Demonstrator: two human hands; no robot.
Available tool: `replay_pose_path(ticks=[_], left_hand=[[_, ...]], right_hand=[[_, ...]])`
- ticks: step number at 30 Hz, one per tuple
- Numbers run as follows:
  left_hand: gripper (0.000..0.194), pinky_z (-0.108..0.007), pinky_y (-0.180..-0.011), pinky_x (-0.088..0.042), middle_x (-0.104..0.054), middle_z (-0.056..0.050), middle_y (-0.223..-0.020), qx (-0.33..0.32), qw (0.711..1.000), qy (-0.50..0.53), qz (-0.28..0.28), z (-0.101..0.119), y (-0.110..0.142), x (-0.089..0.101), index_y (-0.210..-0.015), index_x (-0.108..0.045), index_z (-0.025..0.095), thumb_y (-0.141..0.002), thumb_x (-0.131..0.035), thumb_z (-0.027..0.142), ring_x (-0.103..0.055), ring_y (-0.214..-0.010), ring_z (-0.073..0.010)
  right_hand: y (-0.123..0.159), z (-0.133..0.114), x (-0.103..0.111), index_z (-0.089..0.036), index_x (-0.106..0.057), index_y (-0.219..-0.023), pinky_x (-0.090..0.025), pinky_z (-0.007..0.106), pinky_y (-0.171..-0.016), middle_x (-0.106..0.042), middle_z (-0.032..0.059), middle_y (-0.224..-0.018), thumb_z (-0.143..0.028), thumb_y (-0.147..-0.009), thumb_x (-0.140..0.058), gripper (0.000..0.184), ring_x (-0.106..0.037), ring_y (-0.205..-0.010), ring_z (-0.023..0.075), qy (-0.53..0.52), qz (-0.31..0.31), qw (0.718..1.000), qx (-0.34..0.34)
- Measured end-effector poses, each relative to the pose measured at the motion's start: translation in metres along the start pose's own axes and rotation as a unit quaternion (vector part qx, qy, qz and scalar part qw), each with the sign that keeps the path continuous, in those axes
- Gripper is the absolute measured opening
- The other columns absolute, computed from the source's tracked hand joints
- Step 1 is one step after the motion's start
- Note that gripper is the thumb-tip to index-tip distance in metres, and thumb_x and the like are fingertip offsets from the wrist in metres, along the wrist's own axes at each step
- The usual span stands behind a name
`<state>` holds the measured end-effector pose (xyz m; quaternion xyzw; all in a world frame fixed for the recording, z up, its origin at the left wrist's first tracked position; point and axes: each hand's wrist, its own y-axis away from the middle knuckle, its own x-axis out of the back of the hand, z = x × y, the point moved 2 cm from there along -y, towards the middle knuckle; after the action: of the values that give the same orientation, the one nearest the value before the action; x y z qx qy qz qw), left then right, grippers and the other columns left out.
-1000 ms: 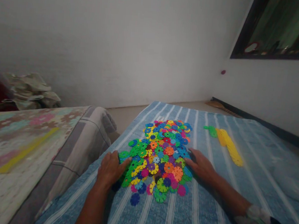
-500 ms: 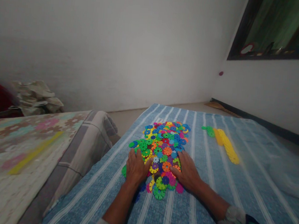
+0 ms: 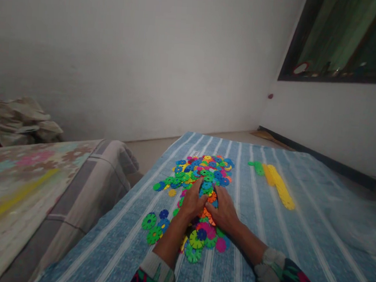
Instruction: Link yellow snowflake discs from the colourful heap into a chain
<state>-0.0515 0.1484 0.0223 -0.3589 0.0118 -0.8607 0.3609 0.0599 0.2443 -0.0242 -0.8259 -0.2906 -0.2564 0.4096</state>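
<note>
A heap of colourful plastic snowflake discs [image 3: 208, 176] is spread over the blue striped cloth [image 3: 120, 226]. My left hand [image 3: 192, 205] and my right hand [image 3: 224, 209] lie on its middle, close together with thumbs nearly meeting. Both have their fingers stretched forward along the discs, and some discs show between them. What sits under the palms is hidden. Several discs, among them a green disc [image 3: 149, 221], lie apart to the left of my left forearm. Nearest me, a yellow-green disc [image 3: 195, 239] shows between my wrists.
Right of the heap lies a row of joined discs [image 3: 281, 188], green, orange and yellow. A blurred clear plastic bag [image 3: 357, 223] is farther right. On the left, a flower-patterned surface [image 3: 41, 158] carries a long yellow strip [image 3: 16, 197]. A white wall [image 3: 148, 69] stands behind.
My hands have come together from the heap's two sides, pushing discs towards its middle. Several discs on the left now lie separate from the heap. The view has turned slightly right.
</note>
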Motion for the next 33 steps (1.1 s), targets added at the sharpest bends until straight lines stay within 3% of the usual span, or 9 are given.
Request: replay_pose_path(ticks=[5,11,16,21,24,27,29,31,33], left_hand=[[0.054,-0.041,-0.106,-0.046,-0.067,-0.011,-0.127,-0.024,0.998,0.046,0.032,-0.004,-0.003,0.003,-0.128,-0.059,0.016,-0.074,-0.059,0.019,-0.062,-0.118,-0.0237],[0.039,-0.04,-0.101,-0.05,-0.072,-0.011,-0.119,-0.031,0.996,0.022,0.077,-0.007,-0.003,0.003,-0.115,-0.067,0.017,-0.08,-0.055,0.028,-0.066,-0.112,-0.0232],[0.032,-0.037,-0.097,-0.052,-0.075,-0.009,-0.111,-0.024,0.995,0.024,0.093,-0.004,-0.005,0.007,-0.103,-0.071,0.019,-0.082,-0.051,0.032,-0.069,-0.105,-0.0221],[0.026,-0.033,-0.082,-0.055,-0.076,-0.005,-0.092,-0.017,0.992,0.008,0.128,0.002,-0.006,0.015,-0.091,-0.069,0.021,-0.078,-0.051,0.035,-0.071,-0.088,-0.0214],[0.02,-0.031,-0.074,-0.053,-0.074,-0.002,-0.079,0.001,0.988,-0.007,0.153,0.002,-0.008,0.02,-0.081,-0.064,0.022,-0.075,-0.053,0.038,-0.07,-0.077,-0.0204],[0.019,-0.029,-0.072,-0.051,-0.072,0.0,-0.076,0.01,0.984,-0.012,0.178,0.0,-0.009,0.024,-0.077,-0.06,0.023,-0.073,-0.054,0.04,-0.069,-0.075,-0.0197],[0.019,-0.028,-0.069,-0.05,-0.069,0.001,-0.071,0.003,0.984,-0.021,0.177,0.0,-0.01,0.025,-0.072,-0.058,0.023,-0.073,-0.054,0.042,-0.067,-0.071,-0.0185],[0.021,-0.027,-0.065,-0.048,-0.066,0.002,-0.065,-0.013,0.985,-0.032,0.169,0.0,-0.011,0.025,-0.067,-0.056,0.023,-0.073,-0.053,0.043,-0.064,-0.065,-0.0172],[0.023,-0.026,-0.063,-0.047,-0.065,0.002,-0.063,-0.028,0.985,-0.038,0.167,-0.001,-0.012,0.026,-0.065,-0.056,0.023,-0.074,-0.052,0.044,-0.062,-0.061,-0.0163]], right_hand=[[-0.012,-0.004,0.009,-0.016,-0.061,-0.126,-0.043,0.044,-0.103,-0.059,0.0154,-0.124,-0.038,-0.086,-0.056,0.047,-0.054,-0.118,0.028,-0.01,-0.008,0.999,-0.029],[-0.033,-0.013,0.022,-0.02,-0.071,-0.097,-0.046,0.033,-0.089,-0.065,0.008,-0.098,-0.032,-0.087,-0.057,0.021,-0.058,-0.097,0.021,-0.015,-0.032,0.996,-0.08],[-0.043,-0.023,0.024,-0.021,-0.072,-0.085,-0.045,0.032,-0.084,-0.065,0.0067,-0.09,-0.022,-0.079,-0.061,0.012,-0.059,-0.091,0.021,0.014,-0.051,0.99,-0.129],[-0.049,-0.02,0.032,-0.019,-0.069,-0.068,-0.045,0.028,-0.077,-0.067,0.0036,-0.079,-0.017,-0.066,-0.065,0.005,-0.06,-0.082,0.019,-0.082,-0.028,0.977,-0.195],[-0.053,-0.008,0.042,-0.019,-0.067,-0.062,-0.044,0.026,-0.067,-0.065,0.0002,-0.067,-0.02,-0.061,-0.067,0.002,-0.059,-0.069,0.0167,-0.187,-0.022,0.953,-0.236],[-0.064,0.014,0.06,-0.017,-0.068,-0.064,-0.043,0.025,-0.06,-0.065,0.0001,-0.063,-0.025,-0.061,-0.068,0.009,-0.057,-0.061,0.0145,-0.273,-0.029,0.933,-0.234],[-0.075,0.037,0.079,-0.016,-0.07,-0.069,-0.043,0.025,-0.059,-0.066,0.001,-0.064,-0.027,-0.064,-0.067,0.013,-0.057,-0.06,0.0139,-0.239,-0.032,0.946,-0.216],[-0.089,0.065,0.103,-0.017,-0.071,-0.069,-0.043,0.024,-0.059,-0.066,0.0008,-0.063,-0.026,-0.066,-0.064,0.011,-0.058,-0.061,0.0141,-0.077,-0.024,0.978,-0.195],[-0.102,0.095,0.128,-0.018,-0.069,-0.064,-0.043,0.025,-0.063,-0.067,0.0021,-0.065,-0.019,-0.066,-0.061,0.008,-0.06,-0.067,0.0157,-0.013,-0.009,0.98,-0.2]])
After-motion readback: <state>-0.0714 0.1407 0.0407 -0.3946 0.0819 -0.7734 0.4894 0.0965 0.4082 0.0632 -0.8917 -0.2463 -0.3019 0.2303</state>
